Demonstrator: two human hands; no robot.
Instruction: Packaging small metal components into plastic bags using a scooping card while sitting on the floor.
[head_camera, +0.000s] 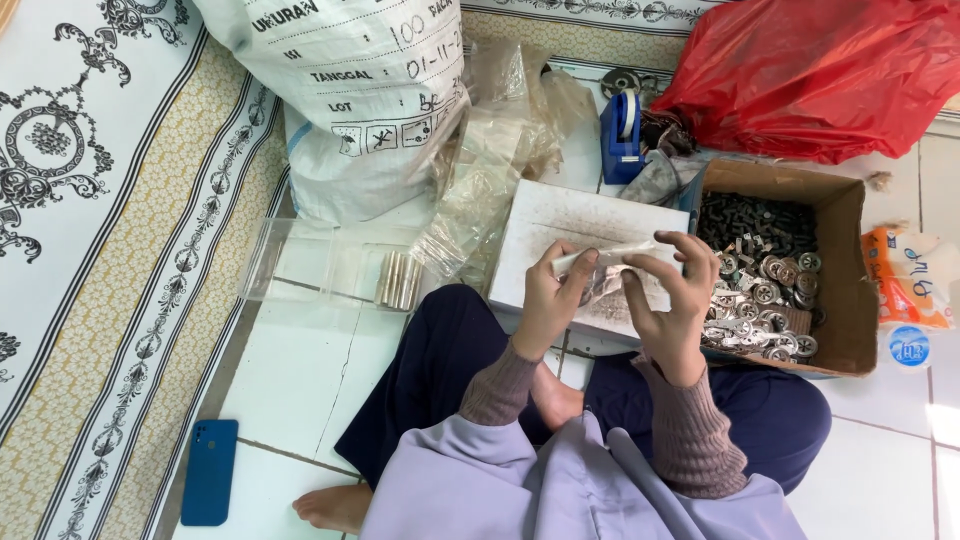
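Plastic pouch (610, 262) pinched by both hands; cardboard box (845, 290) holds metal parts (765, 290) (mixed).

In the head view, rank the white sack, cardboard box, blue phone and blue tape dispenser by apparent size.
1. white sack, partly cut off by the frame
2. cardboard box
3. blue phone
4. blue tape dispenser, looking close to the phone and farther away, so unsure

both hands (610, 290) on small clear bag (608, 262)

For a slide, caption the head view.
Both hands hold a small clear bag beside a cardboard box of metal parts.
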